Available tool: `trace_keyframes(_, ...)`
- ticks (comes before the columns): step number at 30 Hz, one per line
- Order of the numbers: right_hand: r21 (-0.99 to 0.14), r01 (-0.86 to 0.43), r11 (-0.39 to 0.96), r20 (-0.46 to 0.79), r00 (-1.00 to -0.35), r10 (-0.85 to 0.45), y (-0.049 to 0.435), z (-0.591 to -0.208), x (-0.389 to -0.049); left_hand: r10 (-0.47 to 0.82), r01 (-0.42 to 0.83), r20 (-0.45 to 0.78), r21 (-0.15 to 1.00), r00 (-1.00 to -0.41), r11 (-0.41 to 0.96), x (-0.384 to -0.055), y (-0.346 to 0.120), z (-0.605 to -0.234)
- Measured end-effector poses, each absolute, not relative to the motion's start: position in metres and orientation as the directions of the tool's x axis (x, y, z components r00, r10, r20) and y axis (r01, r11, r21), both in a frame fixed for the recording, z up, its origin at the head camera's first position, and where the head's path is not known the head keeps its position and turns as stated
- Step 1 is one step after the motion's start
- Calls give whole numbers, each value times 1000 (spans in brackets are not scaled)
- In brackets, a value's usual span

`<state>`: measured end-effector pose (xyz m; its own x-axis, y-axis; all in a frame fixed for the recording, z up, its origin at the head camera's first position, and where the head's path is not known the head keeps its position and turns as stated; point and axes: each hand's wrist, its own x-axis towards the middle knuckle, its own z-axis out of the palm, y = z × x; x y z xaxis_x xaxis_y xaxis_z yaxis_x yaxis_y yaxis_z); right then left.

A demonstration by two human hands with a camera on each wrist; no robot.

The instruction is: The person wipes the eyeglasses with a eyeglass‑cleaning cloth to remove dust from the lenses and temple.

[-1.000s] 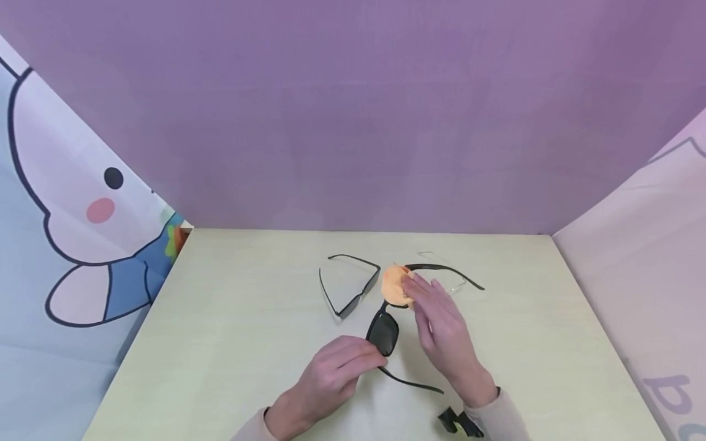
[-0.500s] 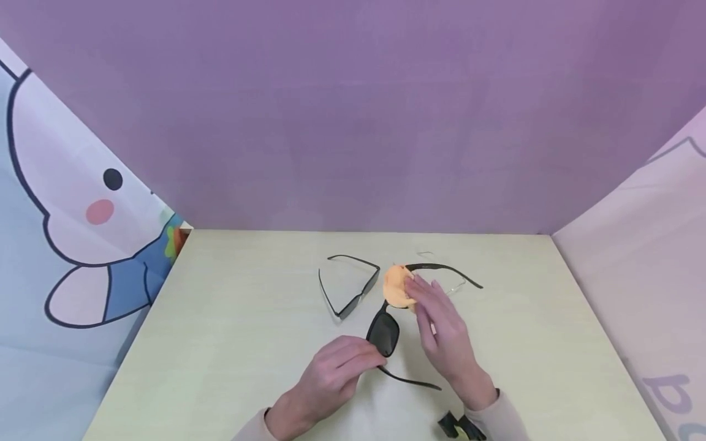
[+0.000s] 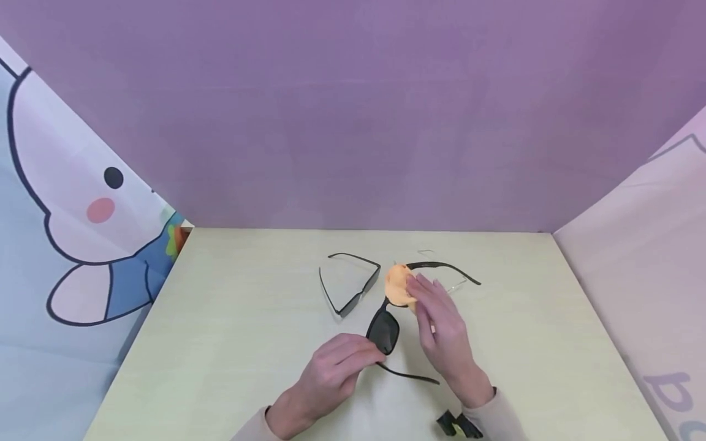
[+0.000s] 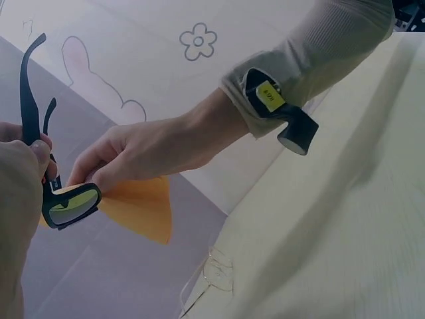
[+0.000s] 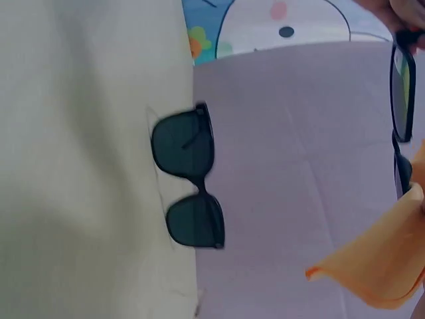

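Note:
A pair of black sunglasses (image 3: 383, 334) is held above the table, lenses tilted, both arms unfolded toward the right in the head view. My left hand (image 3: 339, 372) pinches the frame at the near hinge, beside the bare dark lens. With the right hand (image 3: 445, 331) I grip an orange cloth (image 3: 398, 286) wrapped over the far lens, which it mostly hides. In the left wrist view the cloth (image 4: 143, 207) hangs down from my right fingers behind the near lens (image 4: 73, 207). The right wrist view shows a loose cloth corner (image 5: 372, 266) below the frame.
A second pair of dark sunglasses (image 3: 355, 300) lies unfolded on the pale table (image 3: 248, 343), left of the cloth. Thin wire-framed glasses (image 4: 218, 271) lie behind my right hand. A purple backdrop (image 3: 353, 122) rises at the table's far edge, with printed sheets at both sides.
My right hand and the cloth have shifted very slightly to the right. The near arm of the sunglasses has tipped up a little. My left hand keeps its hold.

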<state>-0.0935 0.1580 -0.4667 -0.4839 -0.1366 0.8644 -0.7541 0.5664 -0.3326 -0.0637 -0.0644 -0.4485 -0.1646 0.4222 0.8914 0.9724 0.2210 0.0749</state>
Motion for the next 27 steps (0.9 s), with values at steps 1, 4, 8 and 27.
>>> trace_keyframes(1,-327,-762,559,869,-474,-138,157,-468,-93,421,972,892,75,-165,222,-64,-64,-448)
trace_keyframes(4,-306,-793,528,883,-444,-155,154,-471,-89,420,972,893,74,-164,223,-64,-64,-448)
trace_keyframes(8,-272,-797,540,895,-415,-162,154,-471,-88,417,973,894,76,-163,219,-64,-64,-447)
trace_keyframes(27,-260,-749,610,901,-415,-125,158,-471,-89,421,973,891,82,-168,214,-64,-67,-446)
